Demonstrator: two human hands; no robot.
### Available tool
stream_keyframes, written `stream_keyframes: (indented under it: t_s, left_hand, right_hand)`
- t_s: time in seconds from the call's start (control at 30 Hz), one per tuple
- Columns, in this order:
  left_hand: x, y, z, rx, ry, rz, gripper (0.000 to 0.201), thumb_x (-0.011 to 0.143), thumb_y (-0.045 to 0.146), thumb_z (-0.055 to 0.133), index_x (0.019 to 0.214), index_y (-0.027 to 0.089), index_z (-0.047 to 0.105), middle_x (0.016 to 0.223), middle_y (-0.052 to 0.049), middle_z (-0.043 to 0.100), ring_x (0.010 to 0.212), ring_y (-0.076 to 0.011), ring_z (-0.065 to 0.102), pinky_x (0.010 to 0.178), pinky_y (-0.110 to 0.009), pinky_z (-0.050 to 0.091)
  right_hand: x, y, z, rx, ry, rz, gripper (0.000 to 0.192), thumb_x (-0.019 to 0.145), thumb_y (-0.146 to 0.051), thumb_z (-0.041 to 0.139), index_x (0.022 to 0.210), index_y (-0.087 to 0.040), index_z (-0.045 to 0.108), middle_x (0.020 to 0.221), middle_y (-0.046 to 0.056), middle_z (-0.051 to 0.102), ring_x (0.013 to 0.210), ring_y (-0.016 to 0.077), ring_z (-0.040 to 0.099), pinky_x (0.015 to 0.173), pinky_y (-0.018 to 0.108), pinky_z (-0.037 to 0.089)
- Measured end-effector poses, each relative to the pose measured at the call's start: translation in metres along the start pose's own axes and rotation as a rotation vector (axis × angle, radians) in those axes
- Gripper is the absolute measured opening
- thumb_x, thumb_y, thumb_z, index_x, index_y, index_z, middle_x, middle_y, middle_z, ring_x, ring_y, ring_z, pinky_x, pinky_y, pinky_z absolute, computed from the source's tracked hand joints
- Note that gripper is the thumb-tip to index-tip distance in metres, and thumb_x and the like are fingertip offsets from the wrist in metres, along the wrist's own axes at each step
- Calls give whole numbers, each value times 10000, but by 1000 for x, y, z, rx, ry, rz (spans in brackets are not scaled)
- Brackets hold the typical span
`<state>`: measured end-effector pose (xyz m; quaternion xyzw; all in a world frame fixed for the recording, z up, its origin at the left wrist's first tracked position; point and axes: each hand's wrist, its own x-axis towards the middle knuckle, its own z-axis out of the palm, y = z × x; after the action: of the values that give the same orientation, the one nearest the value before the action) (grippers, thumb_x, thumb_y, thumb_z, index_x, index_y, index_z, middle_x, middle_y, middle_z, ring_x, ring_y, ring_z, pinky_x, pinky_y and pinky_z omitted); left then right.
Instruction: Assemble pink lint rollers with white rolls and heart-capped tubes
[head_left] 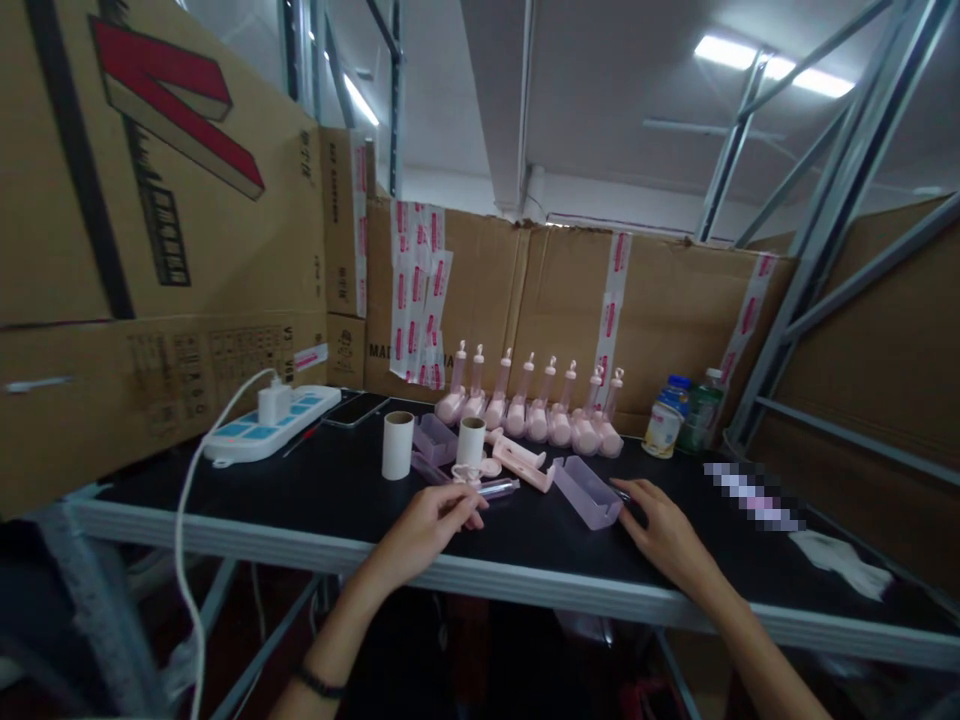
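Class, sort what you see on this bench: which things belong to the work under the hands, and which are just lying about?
In the work:
left hand by the clear tube
right hand at the purple tray
row of pink pieces

Lying about:
power strip
phone
two bottles
white cloth

You sit in a warehouse packing station: taped cardboard boxes wall a black workbench under steel racking.

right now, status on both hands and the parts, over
Left hand on table by clear tube, grip unclear. Right hand open, touching purple tray. Pink part lies between.
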<state>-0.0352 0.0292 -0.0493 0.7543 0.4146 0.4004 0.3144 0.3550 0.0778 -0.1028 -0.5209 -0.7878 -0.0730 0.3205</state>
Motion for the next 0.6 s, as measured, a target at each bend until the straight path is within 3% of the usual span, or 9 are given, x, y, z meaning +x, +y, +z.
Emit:
stream_keyframes:
  t_s: [0.3, 0.6]
  left_hand:
    - [-5, 4, 5, 55, 17, 2, 375, 985, 458, 551, 1068, 189, 798, 1124, -72, 800, 1086, -262, 705, 984, -338, 487]
    - [-11, 19, 7, 137, 20, -75, 309, 984, 388, 562, 1110, 231, 797, 1264, -72, 755, 1217, -245, 657, 1107, -370, 431]
  right_hand:
    - [-1, -25, -12, 182, -159, -100, 448, 1017, -356, 511, 1454, -262, 544, 1386, 95, 622, 1196, 239, 658, 1082, 402, 519]
    - [4, -35, 11, 154, -170, -40, 480, 1010, -478, 537, 1436, -262, 594, 1415, 110, 634, 1287, 291, 625, 1128, 463, 498]
